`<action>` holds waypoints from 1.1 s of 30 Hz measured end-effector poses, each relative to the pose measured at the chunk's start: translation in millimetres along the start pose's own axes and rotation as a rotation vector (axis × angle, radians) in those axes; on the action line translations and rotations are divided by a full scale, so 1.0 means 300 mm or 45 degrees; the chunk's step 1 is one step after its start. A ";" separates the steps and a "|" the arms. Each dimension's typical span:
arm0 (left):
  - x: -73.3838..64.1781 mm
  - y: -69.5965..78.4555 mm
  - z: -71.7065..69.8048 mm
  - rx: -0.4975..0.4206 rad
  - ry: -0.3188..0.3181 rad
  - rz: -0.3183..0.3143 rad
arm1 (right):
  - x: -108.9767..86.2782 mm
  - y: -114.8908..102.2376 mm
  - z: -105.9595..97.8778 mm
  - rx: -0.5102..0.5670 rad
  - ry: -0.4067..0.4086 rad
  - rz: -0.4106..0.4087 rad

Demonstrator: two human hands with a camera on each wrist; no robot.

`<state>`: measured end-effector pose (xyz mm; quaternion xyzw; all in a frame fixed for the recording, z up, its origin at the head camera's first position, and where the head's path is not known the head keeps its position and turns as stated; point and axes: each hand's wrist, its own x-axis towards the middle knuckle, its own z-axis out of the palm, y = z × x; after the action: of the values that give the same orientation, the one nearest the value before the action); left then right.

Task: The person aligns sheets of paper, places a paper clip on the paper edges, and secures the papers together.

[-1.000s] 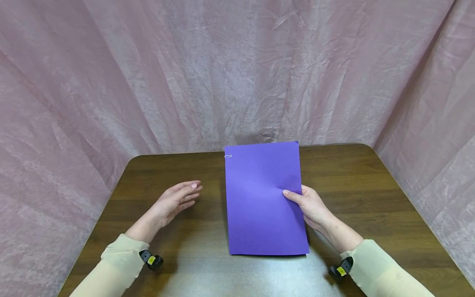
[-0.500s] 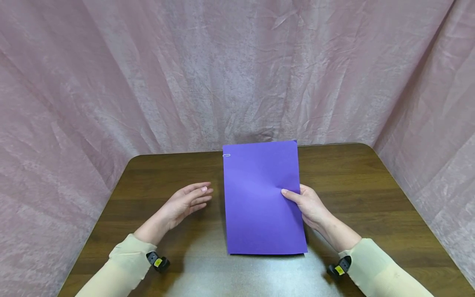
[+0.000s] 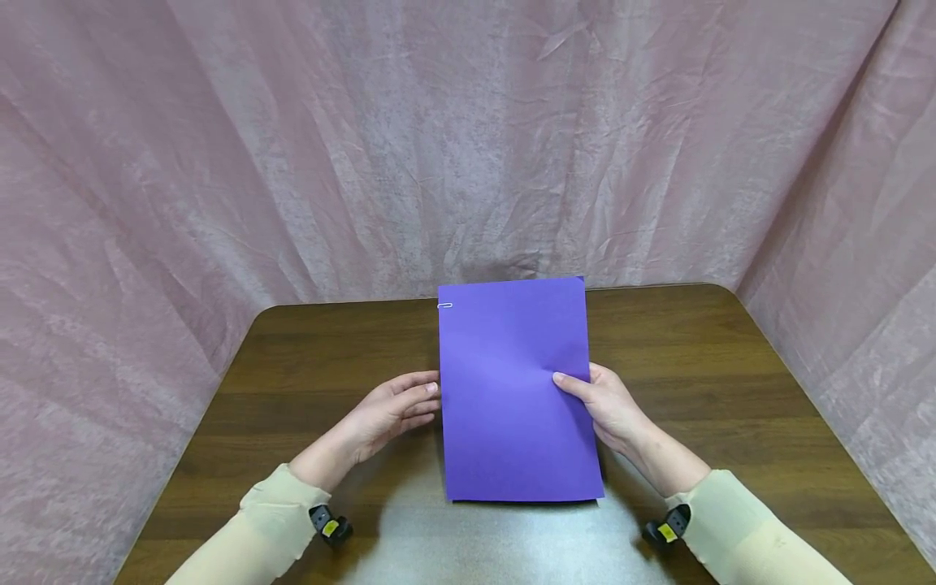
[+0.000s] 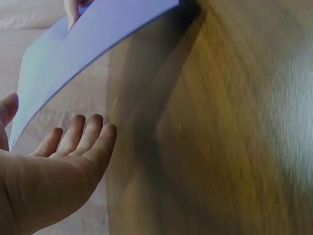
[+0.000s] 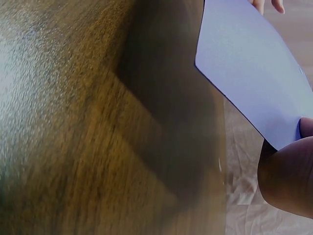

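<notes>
A purple sheet of paper (image 3: 512,439), tall and slightly bowed, is held up over the table. My right hand (image 3: 610,406) grips its right edge, thumb on the front face and fingers behind. Near the top of the left edge sits a small white paper clip (image 3: 445,305). My left hand (image 3: 395,410) is at the sheet's left edge with fingers extended and fingertips right at the edge in the head view. In the left wrist view the left fingers (image 4: 100,147) are spread below the sheet (image 4: 93,44), holding nothing.
The brown wooden table (image 3: 695,349) has rounded far corners and a glossy glare near the front. Pink velvet curtains (image 3: 468,146) hang behind it and at both sides. The sheet casts a dark shadow on the tabletop in the wrist views.
My left hand has moved right, from well apart to the sheet's left edge. The right hand and the paper have shifted slightly left.
</notes>
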<state>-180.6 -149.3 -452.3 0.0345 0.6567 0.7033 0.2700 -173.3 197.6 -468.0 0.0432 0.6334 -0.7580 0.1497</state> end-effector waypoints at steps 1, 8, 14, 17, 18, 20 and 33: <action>0.001 -0.003 0.010 -0.001 0.002 -0.005 | 0.001 0.000 0.002 0.003 -0.001 0.001; 0.019 -0.021 0.078 -0.028 -0.008 -0.035 | 0.002 -0.005 0.015 0.018 0.019 0.001; 0.037 -0.038 0.108 -0.074 -0.016 -0.052 | 0.002 -0.007 0.020 0.030 0.025 0.013; 0.042 -0.045 0.115 -0.092 -0.031 -0.053 | 0.002 -0.006 0.020 0.028 0.018 0.010; 0.043 -0.047 0.117 -0.096 -0.035 -0.053 | 0.002 -0.006 0.020 0.024 0.013 0.008; 0.043 -0.050 0.120 -0.096 -0.037 -0.055 | 0.002 -0.004 0.019 0.016 0.001 0.007; 0.038 -0.050 0.127 -0.084 -0.034 -0.071 | 0.006 -0.001 0.026 0.011 0.000 0.010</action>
<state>-170.0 -110.0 -464.7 0.0166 0.6301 0.7164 0.2990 -174.0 189.9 -466.7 0.0464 0.6298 -0.7602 0.1525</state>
